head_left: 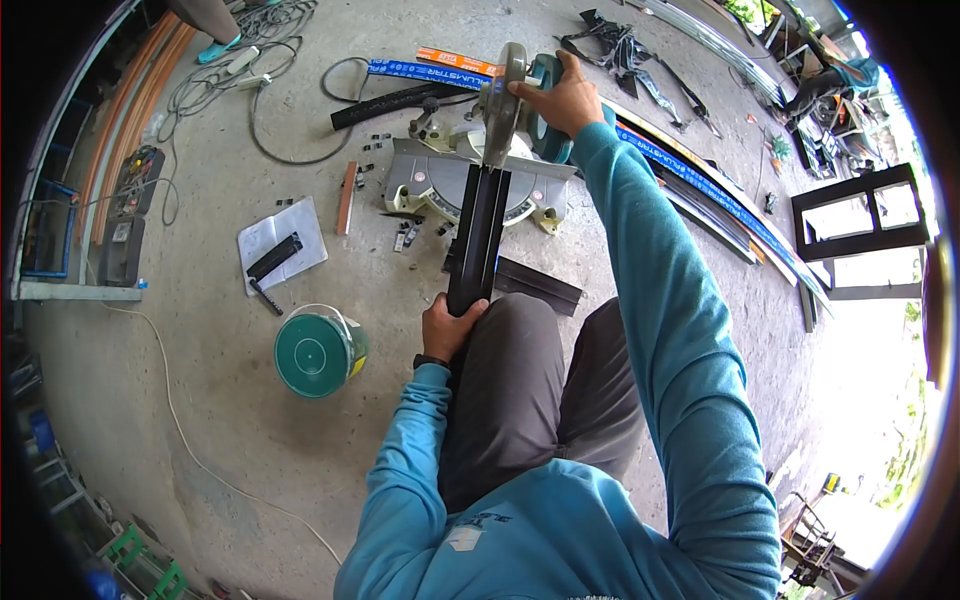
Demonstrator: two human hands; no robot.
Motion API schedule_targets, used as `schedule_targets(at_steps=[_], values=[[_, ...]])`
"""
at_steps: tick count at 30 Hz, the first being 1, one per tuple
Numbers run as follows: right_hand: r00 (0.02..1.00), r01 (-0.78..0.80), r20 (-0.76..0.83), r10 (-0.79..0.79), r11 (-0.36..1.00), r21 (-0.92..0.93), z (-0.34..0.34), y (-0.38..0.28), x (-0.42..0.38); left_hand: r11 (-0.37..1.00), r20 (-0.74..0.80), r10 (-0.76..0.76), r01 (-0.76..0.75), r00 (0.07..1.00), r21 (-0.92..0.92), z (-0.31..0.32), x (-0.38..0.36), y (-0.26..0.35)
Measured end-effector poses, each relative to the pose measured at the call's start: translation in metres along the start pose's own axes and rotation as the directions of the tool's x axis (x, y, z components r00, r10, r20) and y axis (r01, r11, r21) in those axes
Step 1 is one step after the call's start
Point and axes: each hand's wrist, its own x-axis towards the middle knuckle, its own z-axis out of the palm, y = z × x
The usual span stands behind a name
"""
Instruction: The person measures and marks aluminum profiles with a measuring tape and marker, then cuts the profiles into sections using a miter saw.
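Note:
My left hand (pixel 452 328) is wrapped round a long black metal profile (pixel 478 235) near my left knee. The profile runs away from me, and its far end lies on the base of a miter saw (pixel 420 185), under the blade guard (pixel 504 105). Up at the saw head, my right hand (pixel 562 98) is closed on the teal handle (pixel 548 120), with the arm stretched forward. The guard hides the blade and the place where it meets the profile. Small cut pieces (pixel 405 236) lie in front of the saw base.
A green bucket (pixel 312 356) stands at my left, near a paper sheet (pixel 292 232) with a black offcut (pixel 273 260). Long wrapped profiles (pixel 690 180) lie behind the saw to the right. Cables (pixel 262 120) cross the floor. A black frame (pixel 860 212) stands at right; another person (pixel 840 75) is beyond.

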Motion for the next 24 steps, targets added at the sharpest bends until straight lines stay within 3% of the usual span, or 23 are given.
schedule_targets(at_steps=[24], values=[[1.0, -0.021, -0.003, 0.021, 1.0, 0.01, -0.0009, -0.0033, 0.0017, 1.0, 0.018, 0.008, -0.008, 1.0, -0.024, -0.0046, -0.0027, 0.0065]])
